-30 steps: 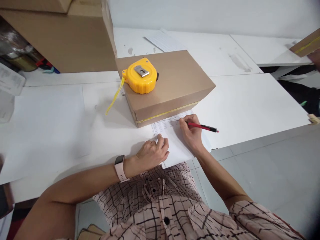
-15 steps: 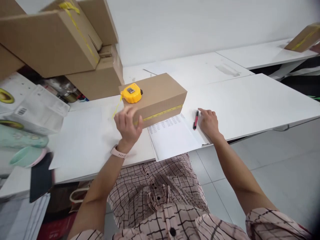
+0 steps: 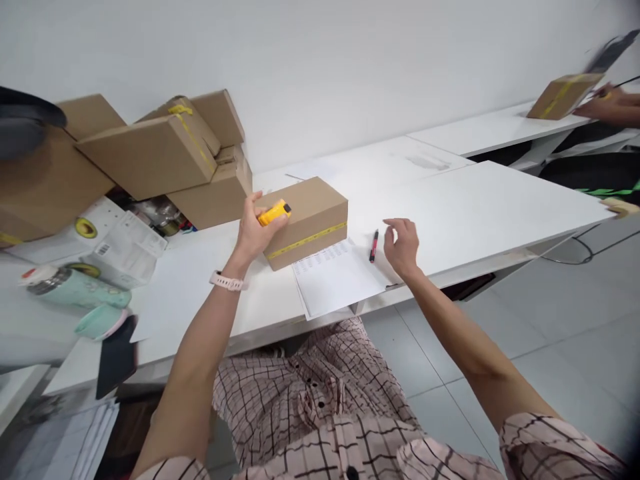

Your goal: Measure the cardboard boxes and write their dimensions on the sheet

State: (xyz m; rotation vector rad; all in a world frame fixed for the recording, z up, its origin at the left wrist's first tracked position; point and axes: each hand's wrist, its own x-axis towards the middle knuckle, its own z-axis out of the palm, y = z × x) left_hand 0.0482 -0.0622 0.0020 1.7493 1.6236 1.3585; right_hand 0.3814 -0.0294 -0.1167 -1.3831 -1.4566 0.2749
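My left hand (image 3: 257, 230) is closed round a yellow tape measure (image 3: 275, 213) at the left end of a brown cardboard box (image 3: 310, 230). A yellow measuring tape (image 3: 313, 239) runs along the box's front side. To the right, my right hand (image 3: 403, 247) hovers at the table's front part with its fingers bent and apart, nothing in them. Beside it lies a red and black pen (image 3: 374, 246), not touched by the hand. Printed sheets of paper (image 3: 345, 287) lie in front of the box, partly under it.
Cardboard boxes (image 3: 150, 157) are stacked at the back left. Near them are a white avocado-print box (image 3: 117, 240), a mint bottle (image 3: 80, 287), a mint bowl (image 3: 97, 323) and a dark phone (image 3: 116, 360). At far right, another person's hands (image 3: 607, 103) hold a box (image 3: 563, 97).
My left hand has gone from in front of the box to its top and taken hold of the tape measure. My right hand stays near the pen, its fingers now more bent. The view has shifted.
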